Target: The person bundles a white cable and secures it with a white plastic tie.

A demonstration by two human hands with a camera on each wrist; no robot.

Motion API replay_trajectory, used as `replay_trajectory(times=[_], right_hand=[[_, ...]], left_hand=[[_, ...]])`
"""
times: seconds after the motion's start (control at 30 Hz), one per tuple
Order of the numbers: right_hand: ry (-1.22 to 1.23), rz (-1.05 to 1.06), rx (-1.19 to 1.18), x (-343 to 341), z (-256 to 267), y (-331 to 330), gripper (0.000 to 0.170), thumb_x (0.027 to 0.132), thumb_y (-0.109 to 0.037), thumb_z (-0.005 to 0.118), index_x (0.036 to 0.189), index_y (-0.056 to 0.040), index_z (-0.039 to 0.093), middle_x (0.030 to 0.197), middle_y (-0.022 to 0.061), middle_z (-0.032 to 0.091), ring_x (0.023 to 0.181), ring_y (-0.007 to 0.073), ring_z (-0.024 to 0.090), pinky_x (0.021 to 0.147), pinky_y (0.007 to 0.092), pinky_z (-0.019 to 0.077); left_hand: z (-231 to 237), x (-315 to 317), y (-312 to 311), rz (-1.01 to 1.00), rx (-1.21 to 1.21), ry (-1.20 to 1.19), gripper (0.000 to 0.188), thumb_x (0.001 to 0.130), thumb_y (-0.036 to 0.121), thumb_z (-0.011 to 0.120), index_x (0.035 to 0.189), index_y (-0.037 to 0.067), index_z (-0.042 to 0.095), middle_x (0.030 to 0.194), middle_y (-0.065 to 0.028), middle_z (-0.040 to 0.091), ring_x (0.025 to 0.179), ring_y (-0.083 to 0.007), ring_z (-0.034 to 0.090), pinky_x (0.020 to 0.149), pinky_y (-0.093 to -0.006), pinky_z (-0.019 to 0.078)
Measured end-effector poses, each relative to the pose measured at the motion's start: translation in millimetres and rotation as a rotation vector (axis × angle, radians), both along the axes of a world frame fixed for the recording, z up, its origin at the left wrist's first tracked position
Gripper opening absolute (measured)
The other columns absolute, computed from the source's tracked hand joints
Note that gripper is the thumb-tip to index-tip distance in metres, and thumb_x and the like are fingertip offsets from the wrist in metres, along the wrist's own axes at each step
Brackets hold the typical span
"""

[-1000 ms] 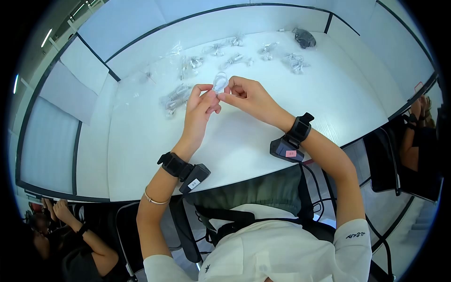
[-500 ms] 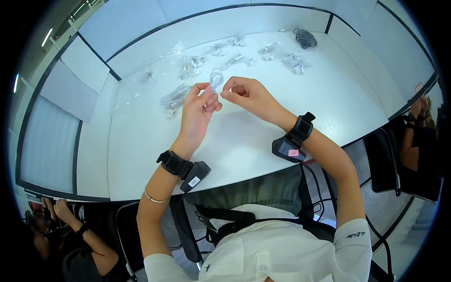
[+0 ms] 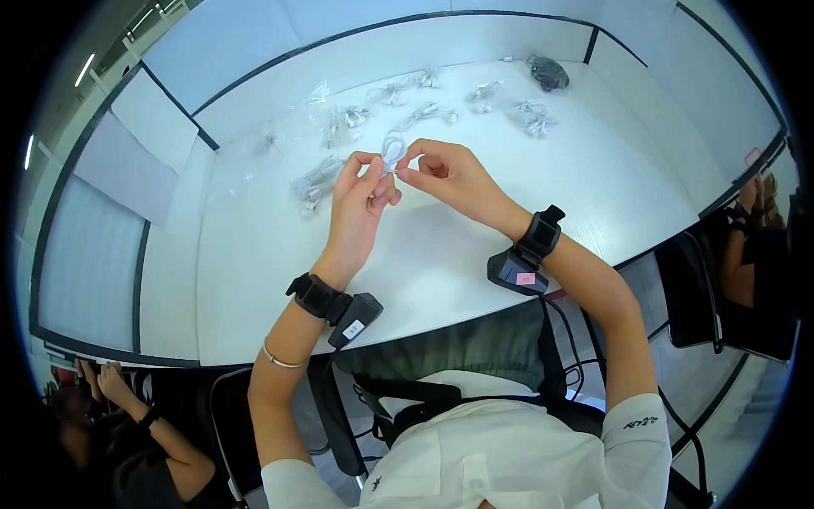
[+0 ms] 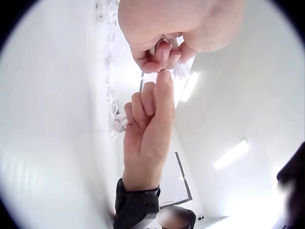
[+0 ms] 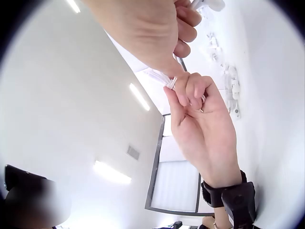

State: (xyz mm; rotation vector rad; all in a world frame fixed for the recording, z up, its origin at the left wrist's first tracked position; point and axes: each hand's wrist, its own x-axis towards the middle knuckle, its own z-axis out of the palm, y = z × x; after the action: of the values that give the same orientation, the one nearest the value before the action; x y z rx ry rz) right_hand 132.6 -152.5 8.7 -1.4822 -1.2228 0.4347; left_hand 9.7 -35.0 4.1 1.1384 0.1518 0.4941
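Observation:
In the head view a coiled white cable (image 3: 393, 149) stands up from the fingers of the left hand (image 3: 357, 202), which pinches it near its base. The right hand (image 3: 454, 175) meets it from the right, thumb and forefinger pinched at the same spot. The right wrist view shows thin strands of the white cable (image 5: 170, 84) wound round the bundle between the left hand's (image 5: 205, 129) thumb and curled fingers. From the left wrist view, the right hand (image 4: 150, 129) touches the left hand's fingertips; the left hand (image 4: 176, 28) partly hides the cable.
Several bagged white cables lie behind the hands, among them one bundle (image 3: 318, 179) to the left and another (image 3: 532, 117) to the right. A dark bagged item (image 3: 549, 74) sits at the back right. Low partition walls (image 3: 407, 42) border the white table (image 3: 475, 271).
The cable loop has tilted and shifted slightly between the fingers. The right hand has drawn back a little from its place one second ago, while the left hand keeps its pinch.

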Motion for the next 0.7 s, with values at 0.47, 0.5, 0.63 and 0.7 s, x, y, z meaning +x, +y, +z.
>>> replay_trajectory(times=[0.47, 0.5, 0.63, 0.7], right_hand=[[-0.087, -0.07, 0.06, -2, 5, -2, 0.017, 0.085, -0.016, 0.062, 0.091, -0.0016, 0.056, 0.052, -0.0006, 0.04, 0.049, 0.0085, 0.032, 0.046, 0.0258, 0.0273], [-0.069, -0.063, 0.054, -3, 7, -3, 0.016, 0.085, -0.015, 0.062, 0.092, -0.0019, 0.056, 0.052, -0.0005, 0.04, 0.049, 0.0085, 0.032, 0.046, 0.0257, 0.0272], [-0.019, -0.026, 0.051, -6, 7, -4, 0.014, 0.085, -0.012, 0.061, 0.093, -0.0025, 0.056, 0.052, -0.0005, 0.037, 0.049, 0.0084, 0.031, 0.047, 0.0254, 0.0275], [-0.028, -0.006, 0.074, -3, 3, -2, 0.012, 0.085, -0.011, 0.061, 0.092, -0.0021, 0.056, 0.053, -0.0006, 0.037, 0.05, 0.0083, 0.031, 0.048, 0.0253, 0.0279]], left_hand=[[5, 1, 4, -0.105, 0.145, -0.014, 0.013, 0.095, 0.023, 0.044, 0.092, 0.01, 0.045, 0.062, 0.0041, 0.034, 0.056, -0.0067, 0.031, 0.057, -0.0248, 0.0337], [5, 0, 6, -0.14, 0.107, -0.029, 0.012, 0.095, 0.022, 0.044, 0.092, 0.01, 0.045, 0.063, 0.0041, 0.034, 0.057, -0.0069, 0.032, 0.057, -0.0245, 0.0331], [5, -2, 13, -0.185, 0.171, 0.036, 0.014, 0.095, 0.023, 0.045, 0.1, 0.01, 0.044, 0.062, 0.0041, 0.034, 0.055, -0.0068, 0.031, 0.055, -0.0243, 0.0326], [7, -4, 11, -0.165, 0.178, 0.085, 0.017, 0.095, 0.023, 0.044, 0.105, 0.01, 0.043, 0.062, 0.004, 0.034, 0.054, -0.0066, 0.031, 0.054, -0.0243, 0.0323]])
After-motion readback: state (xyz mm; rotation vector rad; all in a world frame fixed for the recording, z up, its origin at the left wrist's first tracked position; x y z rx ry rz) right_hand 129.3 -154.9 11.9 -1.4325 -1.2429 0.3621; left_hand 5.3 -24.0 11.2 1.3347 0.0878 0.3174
